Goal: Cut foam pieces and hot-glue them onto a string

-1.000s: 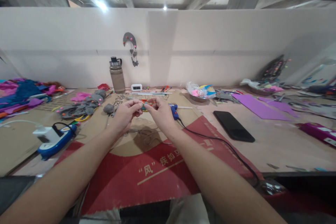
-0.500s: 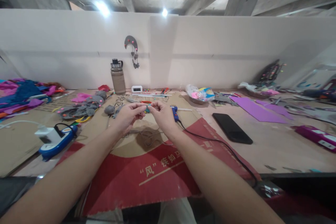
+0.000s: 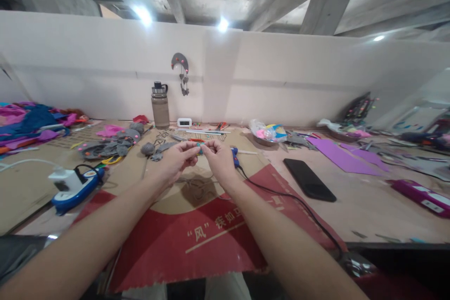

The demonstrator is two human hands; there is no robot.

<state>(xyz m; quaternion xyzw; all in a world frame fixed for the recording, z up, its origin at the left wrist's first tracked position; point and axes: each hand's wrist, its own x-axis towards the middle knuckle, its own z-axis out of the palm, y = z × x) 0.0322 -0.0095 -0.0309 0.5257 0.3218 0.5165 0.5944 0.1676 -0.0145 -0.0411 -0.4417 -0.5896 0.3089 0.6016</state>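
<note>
Both my hands meet above the middle of the cardboard sheet (image 3: 197, 225). My left hand (image 3: 179, 159) and my right hand (image 3: 220, 159) are closed in a pinch on one small teal and orange craft piece (image 3: 199, 149) held between their fingertips. Thin brown twine (image 3: 197, 185) lies in a loose tangle on the cardboard just under the hands. A blue glue gun (image 3: 235, 155) rests right behind my right hand, its black cord (image 3: 291, 199) running back toward the table's front edge.
A black phone (image 3: 309, 185) lies to the right, with purple foam sheets (image 3: 339, 154) beyond it. A blue and white power strip (image 3: 73, 185) sits at the left, grey felt pieces (image 3: 112, 145) behind it. A bottle (image 3: 160, 110) and a small clock (image 3: 184, 122) stand by the wall.
My hands stay together on the small piece and have shifted slightly right. The camera has tilted up a little, so more of the ceiling shows.
</note>
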